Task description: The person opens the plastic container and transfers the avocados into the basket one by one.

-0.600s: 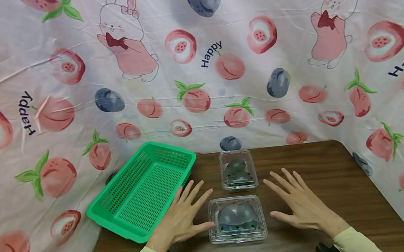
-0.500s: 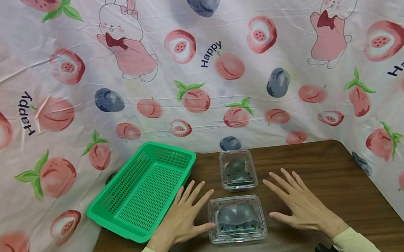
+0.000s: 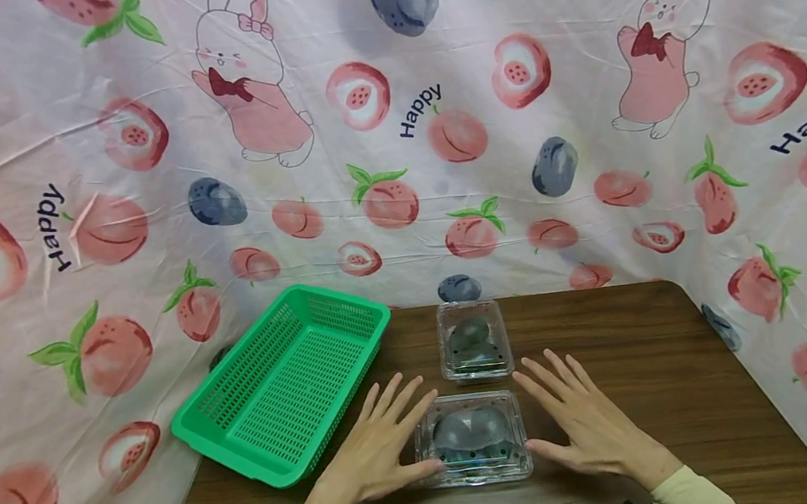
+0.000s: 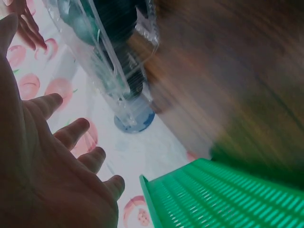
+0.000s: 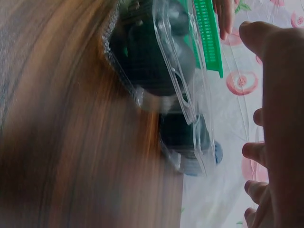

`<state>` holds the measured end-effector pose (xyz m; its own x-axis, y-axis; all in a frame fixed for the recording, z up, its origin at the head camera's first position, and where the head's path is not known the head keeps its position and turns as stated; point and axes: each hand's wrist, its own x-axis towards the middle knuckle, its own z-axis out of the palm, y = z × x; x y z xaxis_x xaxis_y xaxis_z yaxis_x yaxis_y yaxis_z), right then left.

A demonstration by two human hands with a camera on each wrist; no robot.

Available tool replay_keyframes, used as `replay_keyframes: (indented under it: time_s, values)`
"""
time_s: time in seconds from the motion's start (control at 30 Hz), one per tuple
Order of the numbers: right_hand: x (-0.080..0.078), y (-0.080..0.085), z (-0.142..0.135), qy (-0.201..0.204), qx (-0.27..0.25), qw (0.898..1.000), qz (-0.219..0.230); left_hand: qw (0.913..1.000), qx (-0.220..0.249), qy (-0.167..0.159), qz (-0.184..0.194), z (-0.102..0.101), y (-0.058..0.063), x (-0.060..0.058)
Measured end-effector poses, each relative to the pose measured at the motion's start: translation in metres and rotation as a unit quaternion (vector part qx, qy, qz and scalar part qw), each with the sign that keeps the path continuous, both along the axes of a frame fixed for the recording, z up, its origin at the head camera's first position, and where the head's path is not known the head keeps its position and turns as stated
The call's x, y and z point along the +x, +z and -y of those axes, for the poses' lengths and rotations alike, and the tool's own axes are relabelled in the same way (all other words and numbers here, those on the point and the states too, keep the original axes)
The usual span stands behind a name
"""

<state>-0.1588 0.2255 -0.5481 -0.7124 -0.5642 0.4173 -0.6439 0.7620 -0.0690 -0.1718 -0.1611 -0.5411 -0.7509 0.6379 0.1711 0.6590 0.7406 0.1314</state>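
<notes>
In the head view, a clear plastic clamshell box with dark, rounded, fruit-like items inside sits on the table between my hands. Their exact kind is unclear through the lid. My left hand hovers at its left side, fingers spread and pointing forward. Beside its right edge, my right hand is also spread, holding nothing. Whether either thumb touches the box I cannot tell. Just behind stands a smaller clear clamshell box with similar dark contents. Both wrist views show the boxes near straight fingers, somewhat blurred.
A green perforated plastic basket lies slantwise at the left of the brown wooden table, with nothing visible inside. A fruit-and-rabbit printed cloth hangs behind the table and along both sides.
Both hands have moved inward toward the nearer box and slightly back toward the person. The boxes and basket stay where they were.
</notes>
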Motion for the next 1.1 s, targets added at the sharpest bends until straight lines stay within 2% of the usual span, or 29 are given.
replay_keyframes:
  time_s: [0.2, 0.67, 1.1]
  values:
    - [0.001, -0.004, 0.009, 0.019, -0.002, 1.000, -0.001, 0.9998, 0.013, -0.005, 0.016, -0.005, -0.009, 0.005]
    - [0.009, -0.009, 0.029, 0.036, -0.002, 0.999, 0.002, 0.9998, 0.006, -0.019, -0.001, -0.015, -0.019, 0.012]
    - [0.012, -0.016, 0.042, 0.053, 0.013, 0.998, -0.010, 0.9993, 0.009, -0.025, 0.028, -0.021, -0.025, 0.013]
